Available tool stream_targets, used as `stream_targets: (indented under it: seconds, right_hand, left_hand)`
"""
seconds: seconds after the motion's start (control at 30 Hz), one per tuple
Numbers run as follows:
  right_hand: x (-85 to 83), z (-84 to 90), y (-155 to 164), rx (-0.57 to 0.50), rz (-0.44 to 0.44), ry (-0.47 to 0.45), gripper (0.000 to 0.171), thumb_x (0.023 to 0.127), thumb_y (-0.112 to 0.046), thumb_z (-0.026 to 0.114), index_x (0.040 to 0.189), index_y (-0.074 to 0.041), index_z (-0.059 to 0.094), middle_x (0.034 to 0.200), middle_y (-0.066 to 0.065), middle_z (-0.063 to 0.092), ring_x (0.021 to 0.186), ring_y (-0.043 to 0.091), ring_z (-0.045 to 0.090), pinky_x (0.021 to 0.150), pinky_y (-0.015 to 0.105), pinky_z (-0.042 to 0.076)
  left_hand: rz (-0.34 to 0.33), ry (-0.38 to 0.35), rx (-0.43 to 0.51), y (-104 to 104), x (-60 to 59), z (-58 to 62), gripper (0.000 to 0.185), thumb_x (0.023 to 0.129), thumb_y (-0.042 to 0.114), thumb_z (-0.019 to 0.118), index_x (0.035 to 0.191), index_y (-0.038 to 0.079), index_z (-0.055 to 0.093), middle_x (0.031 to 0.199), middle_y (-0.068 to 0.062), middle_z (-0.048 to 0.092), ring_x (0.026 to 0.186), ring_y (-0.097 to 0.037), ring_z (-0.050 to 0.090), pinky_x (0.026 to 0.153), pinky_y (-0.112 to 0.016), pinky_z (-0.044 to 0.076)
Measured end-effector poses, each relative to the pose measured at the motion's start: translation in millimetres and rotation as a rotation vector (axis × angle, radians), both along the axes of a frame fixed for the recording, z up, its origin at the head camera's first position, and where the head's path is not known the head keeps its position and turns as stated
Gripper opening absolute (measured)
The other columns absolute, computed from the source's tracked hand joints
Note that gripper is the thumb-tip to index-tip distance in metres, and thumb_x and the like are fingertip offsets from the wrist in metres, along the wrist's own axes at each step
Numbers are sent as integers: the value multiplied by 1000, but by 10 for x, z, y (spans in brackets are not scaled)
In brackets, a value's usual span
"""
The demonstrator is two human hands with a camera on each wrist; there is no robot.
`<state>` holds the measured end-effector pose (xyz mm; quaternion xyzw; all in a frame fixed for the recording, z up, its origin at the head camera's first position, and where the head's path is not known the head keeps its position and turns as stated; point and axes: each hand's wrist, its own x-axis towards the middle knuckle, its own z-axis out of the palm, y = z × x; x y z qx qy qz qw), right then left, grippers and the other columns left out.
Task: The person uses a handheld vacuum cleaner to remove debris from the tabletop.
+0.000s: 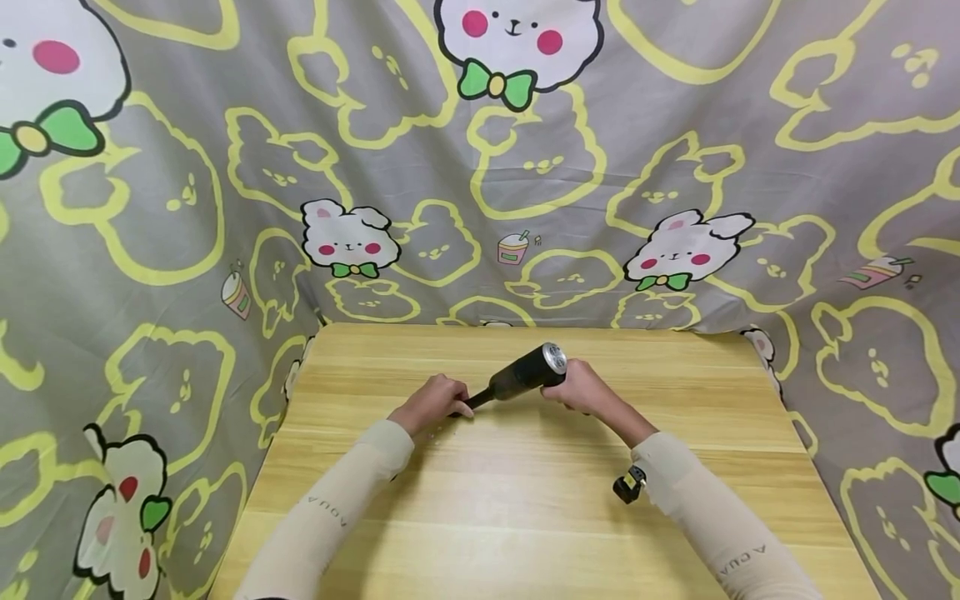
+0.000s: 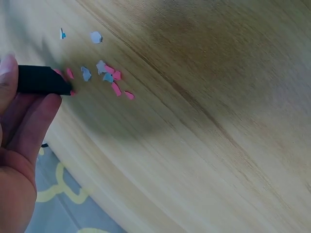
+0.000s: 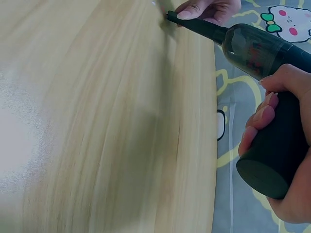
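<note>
A black handheld vacuum cleaner (image 1: 519, 375) is held above the table, tilted, its round silver end up to the right. My right hand (image 1: 583, 388) grips its thick black handle (image 3: 272, 155), fingers wrapped round it. At the other end, my left hand (image 1: 433, 403) pinches the narrow nozzle (image 2: 39, 80) between thumb and fingers. The nozzle's slanted tip is close to small paper scraps (image 2: 116, 89), pink, pale grey and blue, on the table; one or two pink bits are partly hidden by it. A see-through dust cup (image 3: 245, 46) shows something reddish inside.
The wooden table (image 1: 525, 517) has its far edge just beyond the hands. Grey cloth printed with cartoon animals (image 1: 540, 183) hangs round its back and sides. A small black device (image 1: 628, 483) is strapped at my right wrist.
</note>
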<state>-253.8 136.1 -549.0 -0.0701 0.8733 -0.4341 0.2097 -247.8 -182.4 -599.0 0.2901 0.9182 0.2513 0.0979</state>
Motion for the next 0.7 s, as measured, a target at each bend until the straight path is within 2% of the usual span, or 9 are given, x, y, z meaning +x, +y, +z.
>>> stream_targets:
  seconds: [0.23, 0.47, 0.7]
  right_hand:
    - [9, -16, -16, -6, 14, -2, 31, 86, -21, 73, 105, 3, 66, 54, 0, 53, 42, 12, 43, 39, 25, 34]
    - [31, -8, -52, -11, 40, 21, 31, 85, -20, 72, 105, 3, 66, 54, 0, 53, 42, 11, 43, 39, 24, 34]
    - [47, -9, -100, -20, 31, 6, 29, 85, -20, 73, 102, 2, 66, 53, -1, 52, 42, 12, 42, 38, 25, 33]
  left_hand:
    - [2, 1, -22, -27, 26, 8, 16, 89, 27, 81, 85, 12, 76, 77, 1, 76, 60, -1, 57, 61, -19, 51]
    - [-12, 31, -11, -80, 59, -13, 17, 88, 27, 81, 84, 12, 76, 77, 1, 76, 61, 0, 57, 61, -19, 51]
    - [-8, 40, -16, -132, 87, -9, 18, 87, 28, 82, 83, 11, 75, 74, 2, 74, 61, 0, 55, 61, -19, 50]
